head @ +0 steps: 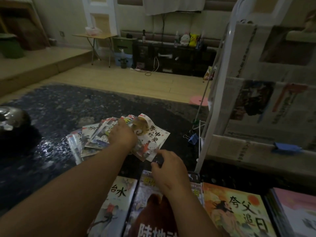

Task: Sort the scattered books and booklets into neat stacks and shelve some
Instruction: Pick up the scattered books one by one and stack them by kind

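Observation:
A loose fan of thin booklets (90, 139) lies on the dark rug. My left hand (122, 135) presses down on the fan, its fingers gripping the top white booklet with black characters (154, 134), which tilts up at its far edge. My right hand (168, 165) hovers just in front, closed around a small dark object (158, 159). Nearest me lie neat stacks side by side: a white booklet (118, 199), a book with a brown animal cover (150, 211) and an orange picture book (236, 207).
A white wire shelf (210, 106) holding newspapers and magazines stands at the right, with blue binder clips (192, 138) by its foot. A dark round object (12, 120) sits at the left on the rug (56, 106). Wooden floor, a folding table and a black cabinet lie beyond.

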Action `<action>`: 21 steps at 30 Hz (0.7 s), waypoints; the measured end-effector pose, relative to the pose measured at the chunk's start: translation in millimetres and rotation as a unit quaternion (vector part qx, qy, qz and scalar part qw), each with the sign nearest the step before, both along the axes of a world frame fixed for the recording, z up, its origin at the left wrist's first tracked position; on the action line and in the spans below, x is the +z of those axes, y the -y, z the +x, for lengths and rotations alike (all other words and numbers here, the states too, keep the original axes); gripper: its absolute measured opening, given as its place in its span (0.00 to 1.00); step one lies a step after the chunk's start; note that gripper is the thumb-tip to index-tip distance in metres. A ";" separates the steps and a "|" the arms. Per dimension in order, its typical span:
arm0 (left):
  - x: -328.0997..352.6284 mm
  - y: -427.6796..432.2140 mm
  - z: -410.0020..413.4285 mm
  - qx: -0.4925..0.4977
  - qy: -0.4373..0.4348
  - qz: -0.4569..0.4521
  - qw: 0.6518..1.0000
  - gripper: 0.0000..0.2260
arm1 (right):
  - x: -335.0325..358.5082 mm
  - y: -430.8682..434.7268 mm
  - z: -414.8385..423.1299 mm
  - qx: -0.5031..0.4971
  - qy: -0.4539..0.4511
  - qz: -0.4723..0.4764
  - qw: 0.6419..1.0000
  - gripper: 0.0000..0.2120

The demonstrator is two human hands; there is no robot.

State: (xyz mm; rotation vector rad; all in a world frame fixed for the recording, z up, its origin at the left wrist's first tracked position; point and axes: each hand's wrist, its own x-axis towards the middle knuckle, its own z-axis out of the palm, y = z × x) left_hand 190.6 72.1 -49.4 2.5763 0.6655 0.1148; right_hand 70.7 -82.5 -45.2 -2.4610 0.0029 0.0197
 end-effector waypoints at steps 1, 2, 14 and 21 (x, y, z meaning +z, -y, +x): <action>-0.2 -0.4 -3.6 -0.006 0.027 -0.019 0.999 0.32 | 0.5 -0.5 0.4 -0.004 -0.006 0.001 1.000 0.22; -0.7 -2.0 -6.3 -0.013 0.033 -0.039 0.999 0.35 | 1.4 -1.4 0.5 -0.007 -0.008 0.002 1.000 0.21; 21.7 -33.7 -75.6 0.057 0.144 -0.492 0.856 0.07 | 16.5 -13.3 -11.4 0.004 -0.006 0.035 0.999 0.20; 48.2 -61.0 -122.1 0.112 0.152 -0.572 0.798 0.08 | 29.4 -17.1 -16.0 -0.022 0.000 0.163 0.986 0.20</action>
